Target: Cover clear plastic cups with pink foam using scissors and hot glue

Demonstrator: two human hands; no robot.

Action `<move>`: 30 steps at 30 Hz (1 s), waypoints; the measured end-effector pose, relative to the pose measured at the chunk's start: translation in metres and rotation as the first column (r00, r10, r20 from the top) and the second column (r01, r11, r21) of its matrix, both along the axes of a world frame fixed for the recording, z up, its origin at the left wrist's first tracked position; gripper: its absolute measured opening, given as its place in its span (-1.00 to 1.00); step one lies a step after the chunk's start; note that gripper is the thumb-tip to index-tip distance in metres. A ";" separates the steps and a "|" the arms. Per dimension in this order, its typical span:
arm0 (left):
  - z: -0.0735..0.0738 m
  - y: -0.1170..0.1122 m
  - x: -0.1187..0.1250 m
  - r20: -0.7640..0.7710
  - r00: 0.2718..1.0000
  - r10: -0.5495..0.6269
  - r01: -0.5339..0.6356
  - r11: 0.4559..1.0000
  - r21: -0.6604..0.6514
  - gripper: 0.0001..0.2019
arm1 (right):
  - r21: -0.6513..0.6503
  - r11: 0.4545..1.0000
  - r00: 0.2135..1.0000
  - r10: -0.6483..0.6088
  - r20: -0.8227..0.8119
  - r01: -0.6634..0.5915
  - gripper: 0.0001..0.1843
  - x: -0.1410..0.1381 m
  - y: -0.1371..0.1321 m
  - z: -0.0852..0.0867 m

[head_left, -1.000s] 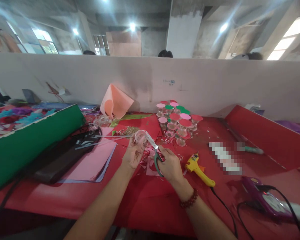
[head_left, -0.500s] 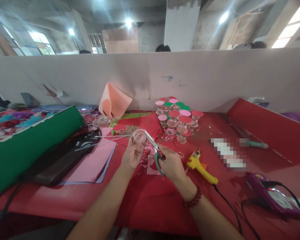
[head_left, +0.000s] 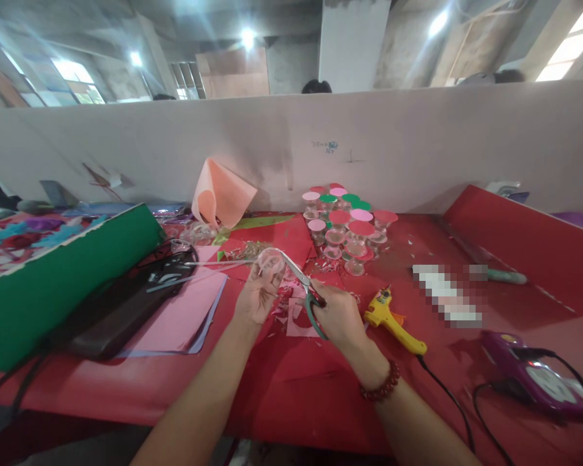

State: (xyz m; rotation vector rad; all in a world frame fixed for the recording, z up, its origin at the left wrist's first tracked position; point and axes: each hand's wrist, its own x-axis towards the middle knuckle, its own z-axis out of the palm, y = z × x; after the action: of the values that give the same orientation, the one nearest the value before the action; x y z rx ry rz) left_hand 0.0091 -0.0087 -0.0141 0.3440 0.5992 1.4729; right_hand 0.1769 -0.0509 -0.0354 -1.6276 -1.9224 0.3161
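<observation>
My left hand (head_left: 258, 294) grips a small clear plastic cup (head_left: 272, 261) with its round end turned up toward me. Green-handled scissors (head_left: 298, 277) are in my right hand (head_left: 337, 317), fingers wrapped round the handles. Their blades reach up to the right rim of the cup; whether any paper lies between them I cannot make out. Below the scissors lies a pink paper square (head_left: 298, 320) with a round cut-out, among thin paper scraps. Beyond my hands stands a cluster of clear cups topped with coloured discs, a red disc (head_left: 361, 228) among them.
Right of my hand lies a yellow glue gun (head_left: 393, 322), its cord running to a purple power strip (head_left: 527, 378). Pink paper sheets (head_left: 179, 323) and a black case (head_left: 126, 310) lie left. A green board (head_left: 68, 278) and a red board (head_left: 525, 246) flank the table.
The scissors and my right hand have shifted slightly right and down relative to the cup. My left hand still holds the cup in nearly the same place.
</observation>
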 end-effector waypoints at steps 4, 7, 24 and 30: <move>-0.004 0.002 -0.002 -0.008 1.000 0.017 -0.017 0.999 0.052 -0.60 | -0.002 0.999 0.995 0.036 -0.096 -0.037 -0.78 -0.001 0.000 0.002; -0.005 0.003 -0.003 -0.002 1.000 0.012 -0.012 0.999 0.050 -0.70 | 0.042 0.999 0.980 0.033 -0.196 -0.026 -0.79 -0.002 -0.001 0.005; -0.005 0.006 -0.008 0.039 0.995 0.092 -0.094 0.994 0.054 -0.65 | 0.050 0.999 0.993 0.006 -0.119 0.000 -0.59 -0.007 -0.005 0.003; -0.005 0.004 -0.004 0.009 0.997 0.077 -0.078 0.994 0.083 -0.60 | -0.006 0.997 0.973 0.079 -0.219 -0.082 -0.75 -0.007 -0.004 0.000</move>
State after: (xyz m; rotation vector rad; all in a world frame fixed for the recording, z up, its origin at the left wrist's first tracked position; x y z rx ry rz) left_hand 0.0050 -0.0048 -0.0189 0.3853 0.5531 1.5762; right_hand 0.1699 -0.0552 -0.0351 -1.4598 -1.8249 0.5212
